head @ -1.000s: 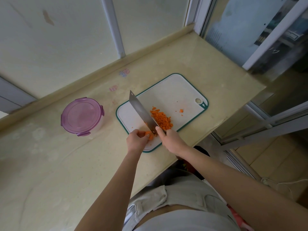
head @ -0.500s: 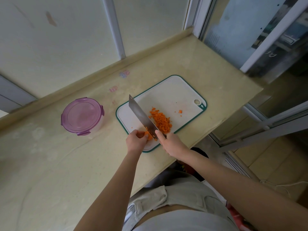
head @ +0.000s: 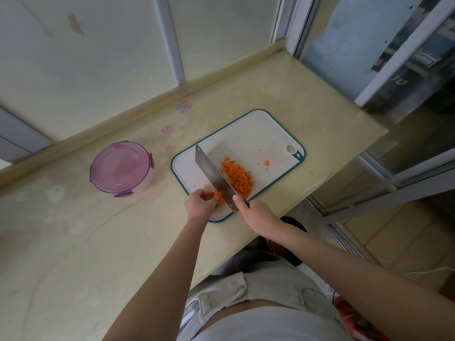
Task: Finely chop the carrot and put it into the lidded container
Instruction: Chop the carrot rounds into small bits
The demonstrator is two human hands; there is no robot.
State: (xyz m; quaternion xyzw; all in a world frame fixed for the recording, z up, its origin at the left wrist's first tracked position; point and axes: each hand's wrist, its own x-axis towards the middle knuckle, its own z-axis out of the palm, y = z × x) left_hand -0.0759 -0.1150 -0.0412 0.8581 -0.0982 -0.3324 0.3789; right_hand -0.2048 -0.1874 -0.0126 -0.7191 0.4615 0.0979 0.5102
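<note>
A: Where's the carrot now?

B: Two lots. The uncut carrot stub (head: 220, 198) is at the board's 7 o'clock edge. The chopped pile (head: 237, 178) is mid-board, at 3 o'clock of the blade. One stray bit (head: 266, 163) lies at 2 o'clock of the pile.

A: Hands?

B: Left hand (head: 200, 205): fingers curled, pinching the stub, tips tucked back. My guess is that keeps them off the edge. Right hand (head: 257, 215): fingers wrapped round the handle of the knife (head: 214, 175), one laid forward on the blade's heel, likely for steadier control. The blade runs from 5 to 11 o'clock across the cutting board (head: 258, 134). It parts stub from pile, so cut pieces fall clear toward 3 o'clock.

A: Container?

B: The container (head: 120, 166) stands on the counter (head: 73, 230) at 9 o'clock of the board, well apart, purple lid on. Sensible: it stays out of the knife's way until chopping ends. The lid hides the inside.

A: Change since a second ago?

B: Little. The knife tip sits somewhat lower toward the board, which reads as a down-stroke. Left hand, pile, stray bit and container are in the same places. The stub is too small to judge for length.

A: Stage?

B: Chopping nearly through, I'd say. Transfer not begun.
</note>
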